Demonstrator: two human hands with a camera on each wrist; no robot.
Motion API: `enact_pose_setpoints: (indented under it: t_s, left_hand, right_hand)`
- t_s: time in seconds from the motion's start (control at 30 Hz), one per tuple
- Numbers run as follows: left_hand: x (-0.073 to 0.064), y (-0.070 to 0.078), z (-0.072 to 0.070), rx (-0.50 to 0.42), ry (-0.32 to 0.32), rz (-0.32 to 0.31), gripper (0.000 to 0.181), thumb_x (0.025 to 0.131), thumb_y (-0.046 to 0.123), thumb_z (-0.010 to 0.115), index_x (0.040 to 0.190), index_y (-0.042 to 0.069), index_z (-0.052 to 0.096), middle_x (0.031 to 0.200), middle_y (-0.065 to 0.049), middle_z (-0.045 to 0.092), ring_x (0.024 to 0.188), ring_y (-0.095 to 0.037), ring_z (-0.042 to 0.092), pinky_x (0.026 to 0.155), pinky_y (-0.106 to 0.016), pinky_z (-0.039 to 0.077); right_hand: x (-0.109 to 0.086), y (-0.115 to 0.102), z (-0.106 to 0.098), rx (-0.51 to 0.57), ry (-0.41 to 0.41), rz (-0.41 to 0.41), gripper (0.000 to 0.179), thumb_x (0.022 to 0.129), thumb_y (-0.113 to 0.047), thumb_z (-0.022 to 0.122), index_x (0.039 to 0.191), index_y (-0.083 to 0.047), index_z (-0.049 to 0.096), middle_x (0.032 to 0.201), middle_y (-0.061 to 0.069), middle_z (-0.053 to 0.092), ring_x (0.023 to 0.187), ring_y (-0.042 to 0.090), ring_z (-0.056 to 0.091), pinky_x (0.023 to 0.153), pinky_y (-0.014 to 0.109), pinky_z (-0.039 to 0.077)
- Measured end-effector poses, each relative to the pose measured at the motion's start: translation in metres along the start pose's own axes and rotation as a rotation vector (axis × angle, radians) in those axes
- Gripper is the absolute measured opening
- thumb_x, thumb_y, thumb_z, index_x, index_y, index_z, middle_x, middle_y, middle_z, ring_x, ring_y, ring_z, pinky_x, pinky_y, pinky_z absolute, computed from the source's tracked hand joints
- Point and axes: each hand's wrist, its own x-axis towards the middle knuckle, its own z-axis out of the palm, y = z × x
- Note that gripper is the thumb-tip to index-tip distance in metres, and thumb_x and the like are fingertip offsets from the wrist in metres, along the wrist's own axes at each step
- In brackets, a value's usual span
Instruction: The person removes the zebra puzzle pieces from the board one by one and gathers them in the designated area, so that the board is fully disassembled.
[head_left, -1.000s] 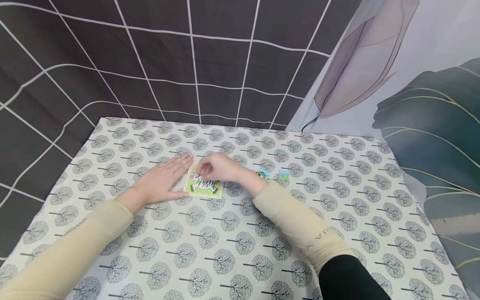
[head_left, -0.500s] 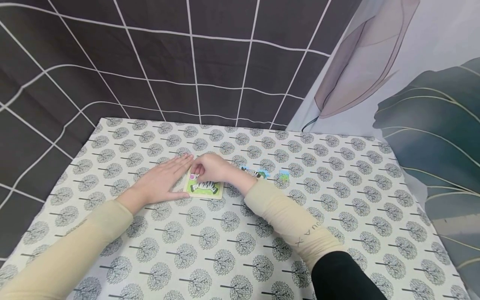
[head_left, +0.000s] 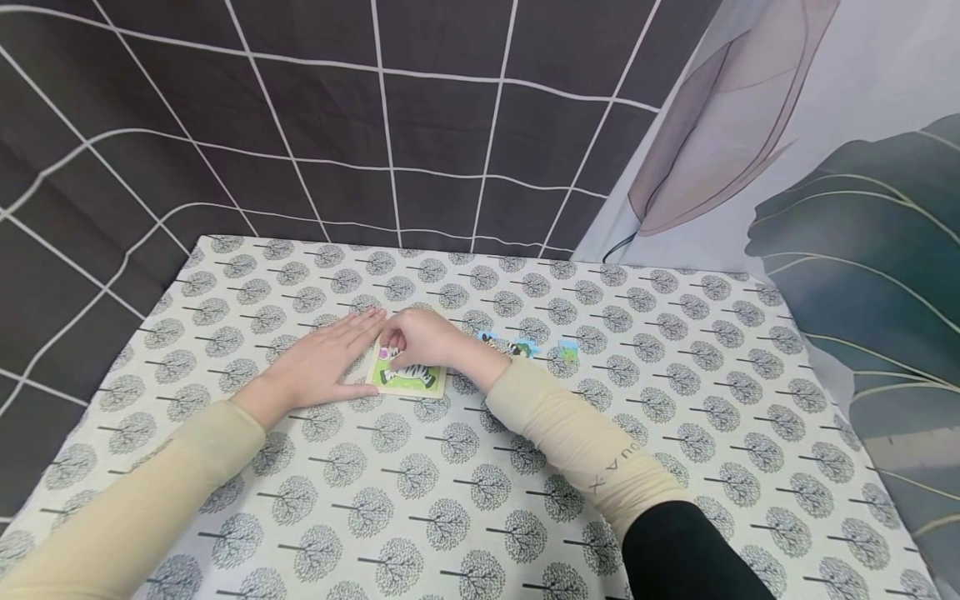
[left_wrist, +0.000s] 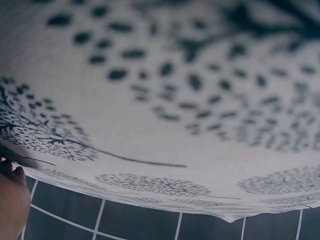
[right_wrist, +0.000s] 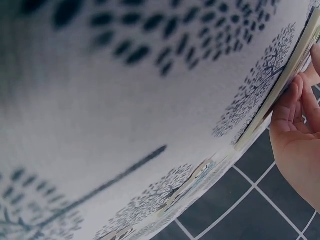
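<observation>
A small square zebra puzzle board (head_left: 408,384) lies on the cloth, its zebra picture on a green ground. My left hand (head_left: 326,360) rests flat along the board's left side, fingers straight and thumb near the lower left corner. Over the upper left of the picture, my right hand (head_left: 429,337) bends its fingers down and pinches at a puzzle piece, which the hand mostly hides. In the right wrist view, the curled fingers of the right hand (right_wrist: 299,150) meet the top of the board (right_wrist: 272,92). Only part of the left hand (left_wrist: 12,202) shows in the left wrist view.
Right of the board lie loose puzzle pieces: a black-and-white one (head_left: 491,342), one with a green tree (head_left: 524,348), and a blue-and-green one (head_left: 567,350). A tree-print cloth (head_left: 465,517) covers the table. Dark gridded curtain (head_left: 442,125) hangs behind.
My right hand has shifted slightly left over the board and then stayed there. The black-and-white piece behind the right wrist has come into sight. My left hand stays in place.
</observation>
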Motion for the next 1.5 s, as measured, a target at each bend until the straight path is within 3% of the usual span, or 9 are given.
enact_pose_setpoints:
  t_s: [0.4, 0.8, 1.5]
  left_hand:
    - [-0.0002, -0.0006, 0.0012, -0.003, 0.003, 0.0, 0.105, 0.1, 0.07, 0.054, 0.169, 0.0, 0.016, 0.179, -0.015, 0.014, 0.166, -0.037, 0.018, 0.137, -0.05, 0.02]
    - [-0.0002, -0.0018, 0.0017, 0.008, 0.0, 0.012, 0.105, 0.1, 0.069, 0.054, 0.168, -0.001, 0.016, 0.179, -0.016, 0.013, 0.165, -0.037, 0.018, 0.137, -0.05, 0.02]
    - [-0.001, -0.0021, 0.002, -0.007, 0.002, 0.008, 0.107, 0.1, 0.071, 0.053, 0.168, -0.002, 0.015, 0.179, -0.016, 0.012, 0.166, -0.037, 0.018, 0.137, -0.05, 0.019]
  right_hand:
    - [0.0015, 0.0005, 0.0015, 0.034, -0.014, 0.035, 0.04, 0.087, -0.016, 0.088, 0.122, -0.004, 0.074, 0.11, 0.008, 0.076, 0.1, 0.017, 0.068, 0.094, 0.024, 0.057]
    - [0.0006, 0.0, 0.0021, 0.054, -0.003, 0.012, 0.038, 0.088, -0.012, 0.087, 0.121, -0.001, 0.072, 0.111, 0.01, 0.075, 0.103, 0.02, 0.069, 0.1, 0.026, 0.058]
    - [0.0003, -0.0011, 0.0036, 0.033, 0.031, -0.026, 0.029, 0.089, -0.012, 0.085, 0.115, -0.003, 0.074, 0.103, 0.008, 0.075, 0.089, 0.014, 0.065, 0.093, 0.025, 0.056]
